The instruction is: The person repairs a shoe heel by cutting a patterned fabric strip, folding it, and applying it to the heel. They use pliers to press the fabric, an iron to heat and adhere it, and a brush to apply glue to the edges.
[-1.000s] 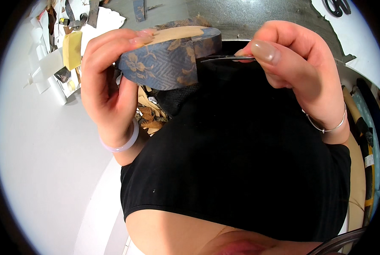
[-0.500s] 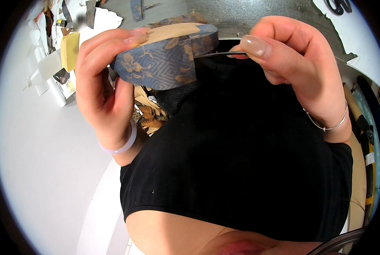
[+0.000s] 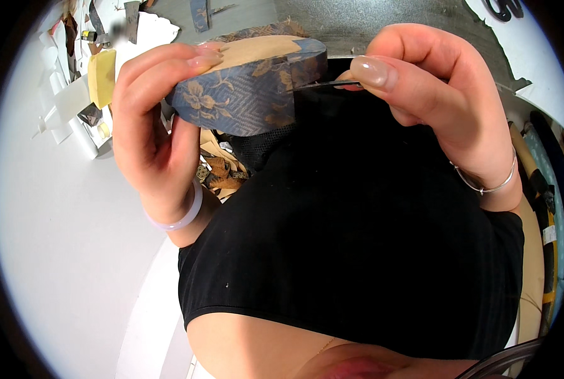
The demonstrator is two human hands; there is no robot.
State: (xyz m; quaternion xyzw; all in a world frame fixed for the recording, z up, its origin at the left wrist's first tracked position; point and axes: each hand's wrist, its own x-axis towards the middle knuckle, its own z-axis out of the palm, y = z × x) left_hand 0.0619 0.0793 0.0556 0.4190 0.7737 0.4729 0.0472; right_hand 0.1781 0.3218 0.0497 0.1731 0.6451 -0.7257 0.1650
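While the left hand (image 3: 134, 136) supports a blue, flower-patterned fabric-covered piece (image 3: 244, 101) in the air, the right hand (image 3: 435, 88) holds a thin dark tool (image 3: 326, 84) at its right end. The work in hand seems to be some fine treatment of the fabric edge there, since the tool's tip lies just at it; whether the tip goes under the cloth or only rests against it, I cannot tell. The next move probably calls for a small, controlled motion along this edge, with the piece quite steady. The left hand grips the piece at its left end: the fingers curve over its tan upper face, and the thumb seems to support it from below. The right hand makes a fine pinch upon the tool, thumb uppermost, the other fingers folded inward. Both hands are raised to almost equal height before the black top (image 3: 351, 221), with the grey work surface (image 3: 339, 25) beyond.
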